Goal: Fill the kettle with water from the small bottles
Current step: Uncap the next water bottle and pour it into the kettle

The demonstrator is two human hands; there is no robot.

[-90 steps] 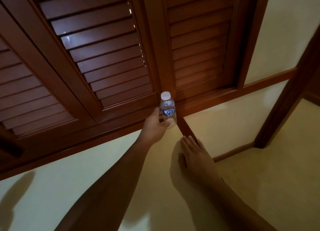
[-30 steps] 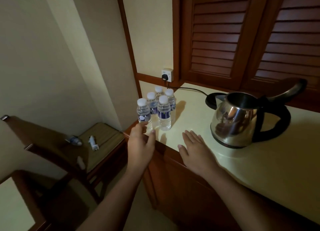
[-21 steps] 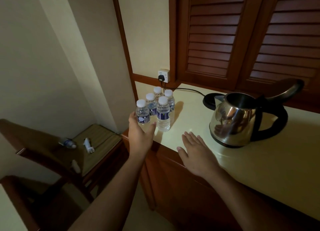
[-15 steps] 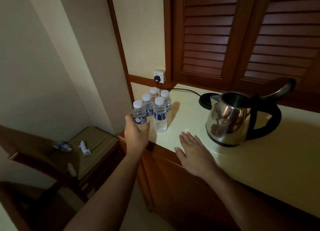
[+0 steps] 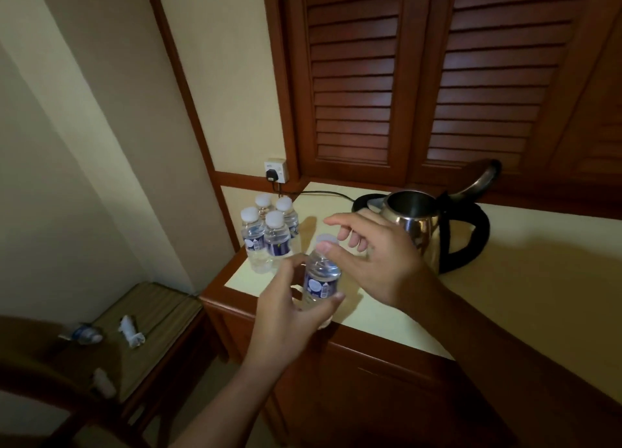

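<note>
My left hand (image 5: 286,313) grips a small clear water bottle (image 5: 320,279) with a blue label and holds it upright above the counter's front edge. My right hand (image 5: 380,262) hovers over the bottle's white cap (image 5: 327,238); the thumb touches the cap and the fingers are spread loosely around it. Several more capped bottles (image 5: 276,242) stand grouped at the counter's left end. The steel kettle (image 5: 425,229), lid raised and black handle to the right, sits just behind my right hand.
The cream countertop (image 5: 521,279) runs off to the right. A wall socket (image 5: 276,171) with a plug and cord sits behind the bottles. Wooden shutters (image 5: 404,77) rise behind the kettle. A low side table (image 5: 151,313) at lower left carries an empty bottle (image 5: 84,335) and scraps.
My left hand took one bottle from the group and brought it toward me. My right hand lifted off the counter and moved onto the bottle's cap.
</note>
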